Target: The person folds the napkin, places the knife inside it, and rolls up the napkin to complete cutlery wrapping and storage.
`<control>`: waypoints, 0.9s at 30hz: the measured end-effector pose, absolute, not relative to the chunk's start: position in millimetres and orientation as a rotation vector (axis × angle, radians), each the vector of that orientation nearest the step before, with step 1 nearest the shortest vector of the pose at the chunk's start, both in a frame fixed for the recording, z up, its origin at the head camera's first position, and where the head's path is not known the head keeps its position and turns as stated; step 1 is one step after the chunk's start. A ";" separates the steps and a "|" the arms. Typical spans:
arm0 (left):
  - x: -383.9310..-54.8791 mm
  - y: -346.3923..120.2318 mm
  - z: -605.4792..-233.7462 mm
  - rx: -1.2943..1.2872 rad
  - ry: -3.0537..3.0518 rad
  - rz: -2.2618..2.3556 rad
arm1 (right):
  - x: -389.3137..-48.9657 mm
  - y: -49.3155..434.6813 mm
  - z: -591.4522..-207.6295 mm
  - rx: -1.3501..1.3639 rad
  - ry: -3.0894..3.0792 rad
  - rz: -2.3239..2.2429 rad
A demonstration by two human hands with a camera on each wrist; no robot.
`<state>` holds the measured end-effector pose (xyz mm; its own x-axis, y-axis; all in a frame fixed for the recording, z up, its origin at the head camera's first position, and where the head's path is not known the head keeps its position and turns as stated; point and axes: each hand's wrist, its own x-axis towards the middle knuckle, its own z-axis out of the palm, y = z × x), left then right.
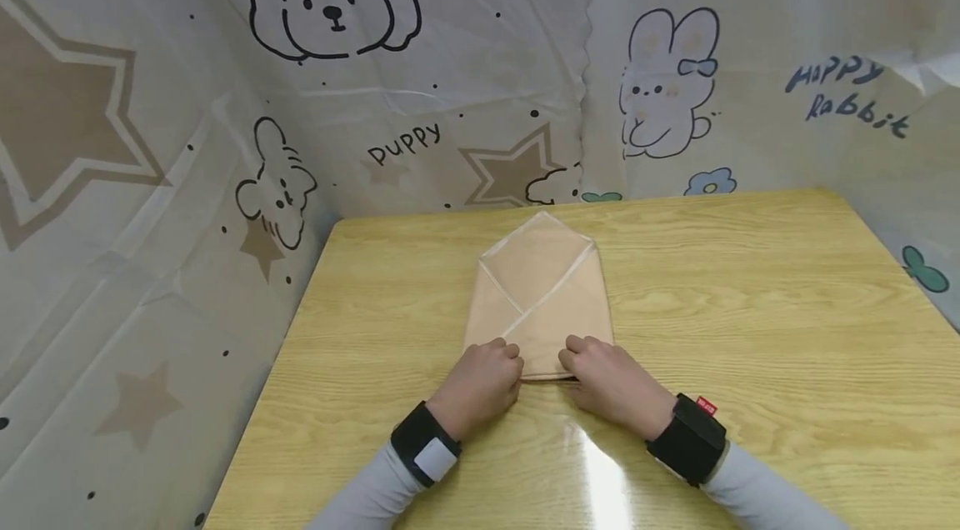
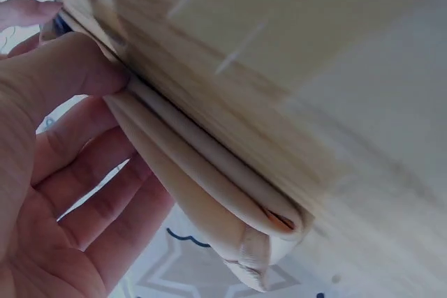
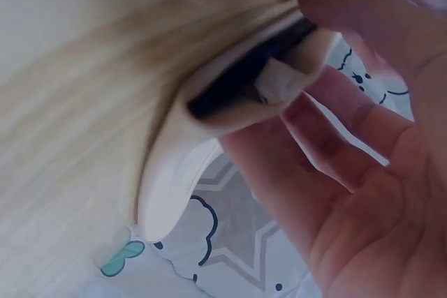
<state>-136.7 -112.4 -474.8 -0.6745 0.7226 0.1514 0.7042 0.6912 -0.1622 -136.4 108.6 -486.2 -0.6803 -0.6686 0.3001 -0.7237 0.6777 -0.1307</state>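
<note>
Head view: my left hand [image 1: 482,386] and right hand [image 1: 617,384] pinch the near edge of the folded cloth [image 1: 562,317], neither nearer; on the table [image 1: 750,305], it extends forward, long axis away from me.

Left hand [image 1: 482,382], right hand [image 1: 615,380]: pinch grips
</note>
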 end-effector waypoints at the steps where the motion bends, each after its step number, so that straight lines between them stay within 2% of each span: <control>1: -137.8 -112.0 -475.2 -1.153 -2.692 0.140 | -136.1 108.7 -486.2 1.118 -2.664 0.354; 8: -150.1 -117.0 -472.2 -1.149 -2.681 -0.021 | -140.8 107.5 -482.8 1.101 -2.659 0.367; 21: -168.5 -128.0 -473.4 -1.151 -2.757 -0.273 | -167.2 121.6 -478.2 1.210 -2.718 0.711; 27: -170.7 -123.0 -476.8 -1.077 -2.814 -0.348 | -149.6 114.9 -475.6 1.090 -2.613 0.487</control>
